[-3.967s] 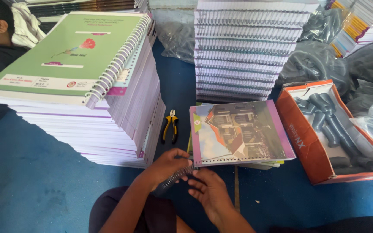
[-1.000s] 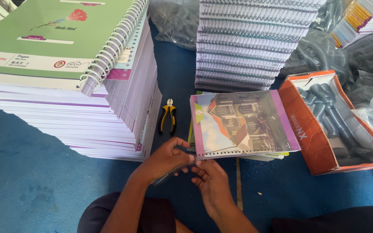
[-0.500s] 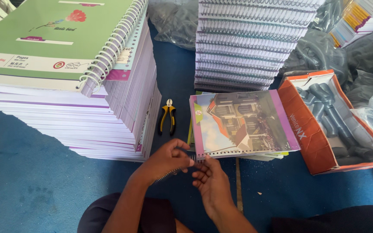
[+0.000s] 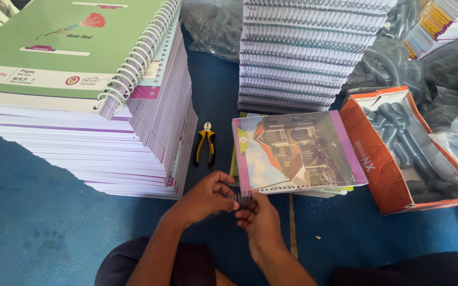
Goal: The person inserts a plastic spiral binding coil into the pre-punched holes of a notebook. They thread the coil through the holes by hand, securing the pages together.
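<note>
A notebook (image 4: 298,151) with a picture of a house and a purple border on its cover lies on a short pile in front of me. Its punched near edge carries a wire spiral (image 4: 244,197) at the left corner. My left hand (image 4: 208,197) pinches that spiral from the left with thumb and fingers. My right hand (image 4: 258,217) grips the same spiral from below, fingertips touching the left hand. Yellow-handled pliers (image 4: 206,143) lie on the blue floor just beyond my left hand.
A tall stack of spiral-bound books with a green cover (image 4: 75,69) stands at the left. Another stack of bound books (image 4: 308,53) stands behind the notebook. An orange cardboard box (image 4: 377,164) of grey coils sits at the right, with plastic bags beyond.
Both hands have risen from my lap to the notebook's near left corner and closed around the wire spiral there. The camera has tilted down slightly.
</note>
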